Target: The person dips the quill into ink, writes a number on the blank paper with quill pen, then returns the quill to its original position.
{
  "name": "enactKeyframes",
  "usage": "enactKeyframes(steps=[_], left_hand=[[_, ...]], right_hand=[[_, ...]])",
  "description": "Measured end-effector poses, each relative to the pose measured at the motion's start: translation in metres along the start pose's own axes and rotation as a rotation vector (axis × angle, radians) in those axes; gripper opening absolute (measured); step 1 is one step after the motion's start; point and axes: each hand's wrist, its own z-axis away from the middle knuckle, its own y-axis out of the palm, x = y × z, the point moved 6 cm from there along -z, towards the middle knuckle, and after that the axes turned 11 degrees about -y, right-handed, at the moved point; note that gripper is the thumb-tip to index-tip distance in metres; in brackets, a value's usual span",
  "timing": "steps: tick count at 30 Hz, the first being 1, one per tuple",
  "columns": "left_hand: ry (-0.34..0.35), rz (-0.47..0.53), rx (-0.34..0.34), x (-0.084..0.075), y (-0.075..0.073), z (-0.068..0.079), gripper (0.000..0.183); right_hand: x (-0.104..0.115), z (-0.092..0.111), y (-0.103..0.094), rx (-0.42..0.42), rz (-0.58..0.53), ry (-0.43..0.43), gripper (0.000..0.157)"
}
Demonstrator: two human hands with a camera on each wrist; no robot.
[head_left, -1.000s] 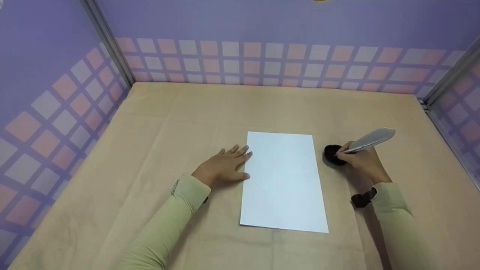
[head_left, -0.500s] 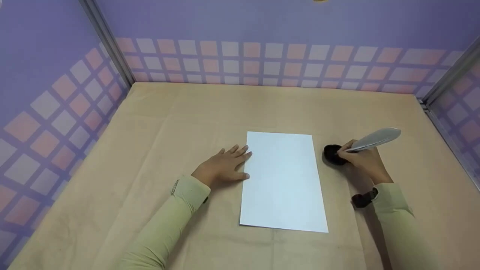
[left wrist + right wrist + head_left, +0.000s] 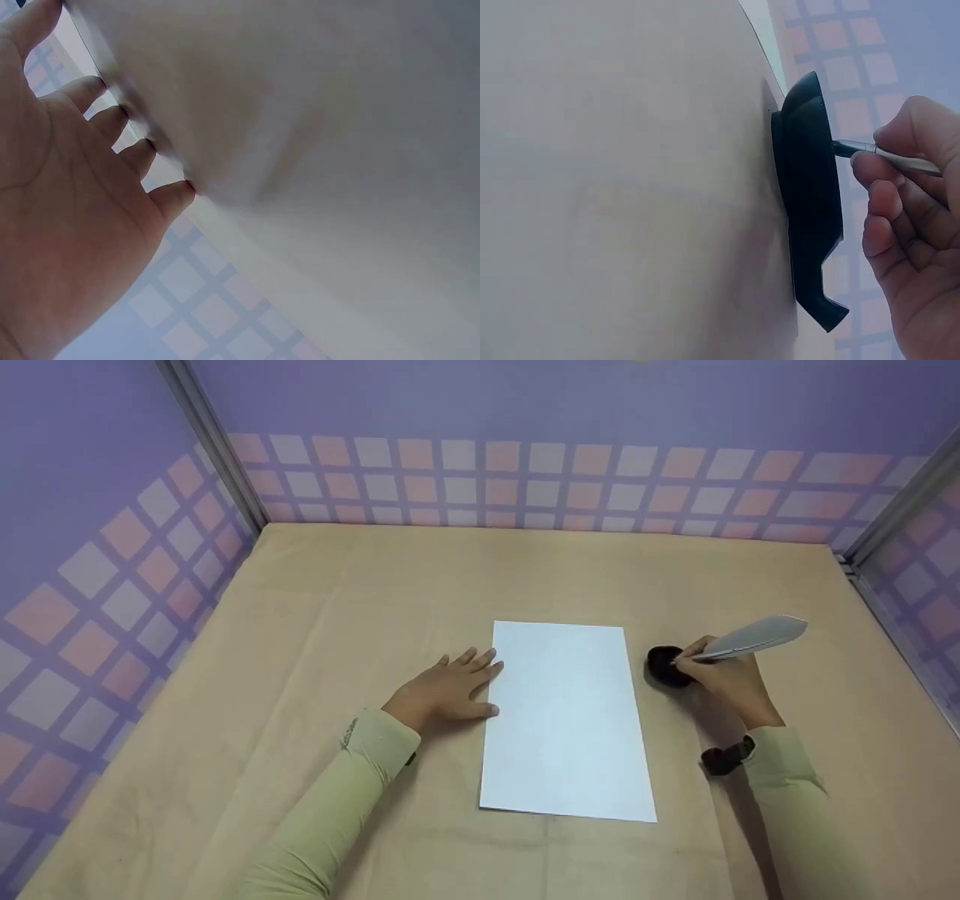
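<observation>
In the head view, a blank white sheet of paper (image 3: 566,724) lies upright on the cloth. My left hand (image 3: 444,691) rests at its left edge, fingers spread, tips of fingers and thumb on the margin. To the right of the sheet sits a small black dish (image 3: 662,664). Over it, my right hand (image 3: 729,682) pinches a quill pen with a grey-white feather (image 3: 761,637) slanting up to the right. The right wrist view shows thumb and fingers around the pen's shaft (image 3: 904,159), its dark tip dipping behind the dish's rim. A spout-like part (image 3: 821,304) juts from the dish.
Beige cloth (image 3: 390,577) covers the table, with creases running across it. Purple panels with pink and white squares (image 3: 480,484) stand along the back and sides, joined by grey metal posts (image 3: 214,442). A dark wrist strap (image 3: 727,757) sits on the right wrist.
The feather's upper end has swung slightly to the right as the right hand shifts the pen a little over the black dish. Left hand and paper stay where they were.
</observation>
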Motion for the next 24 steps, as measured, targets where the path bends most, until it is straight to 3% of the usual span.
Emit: enactKeyframes(steps=[3, 8, 18, 24], left_hand=[[-0.003, 0.005, -0.005, 0.001, 0.002, 0.0, 0.077], [-0.008, 0.01, -0.01, 0.002, 0.002, -0.002, 0.078], [-0.024, 0.01, -0.011, 0.002, 0.003, -0.003, 0.079], [-0.018, 0.01, -0.015, 0.001, 0.002, -0.002, 0.078]], right_hand=[[0.005, 0.0, 0.001, -0.009, 0.004, 0.0, 0.016], [-0.013, -0.004, 0.0, -0.003, 0.03, 0.006, 0.023], [-0.008, -0.007, 0.003, -0.012, 0.026, 0.031, 0.025], [0.011, -0.007, 0.009, -0.03, -0.047, 0.038, 0.026]])
